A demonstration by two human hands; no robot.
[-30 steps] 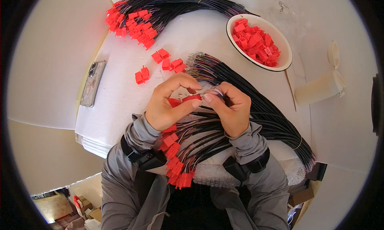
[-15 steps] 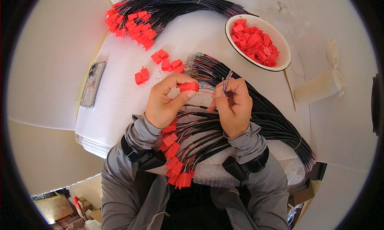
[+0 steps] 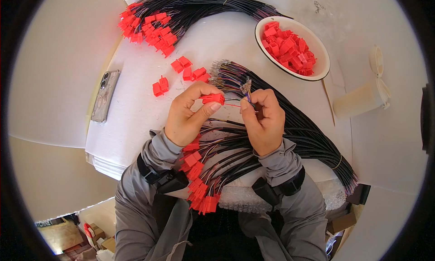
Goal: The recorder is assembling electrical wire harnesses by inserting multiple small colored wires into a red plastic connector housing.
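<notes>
- While the left hand [image 3: 182, 115] pinches a red connector [image 3: 212, 98] between thumb and fingers, the right hand [image 3: 265, 121] clamps thin wires [image 3: 247, 95], metal-tipped ends upward.
- Connector location: above the white tabletop [image 3: 131, 138], left of the right hand.
- A red wire [image 3: 232, 105] spans the gap between hands.
- Bowl [image 3: 321, 57] of red connectors: beyond the right hand.
- Phone [image 3: 105, 95]: tabletop's left side.

Red connector [image 3: 212, 99], black cables [image 3: 304, 120]
</notes>
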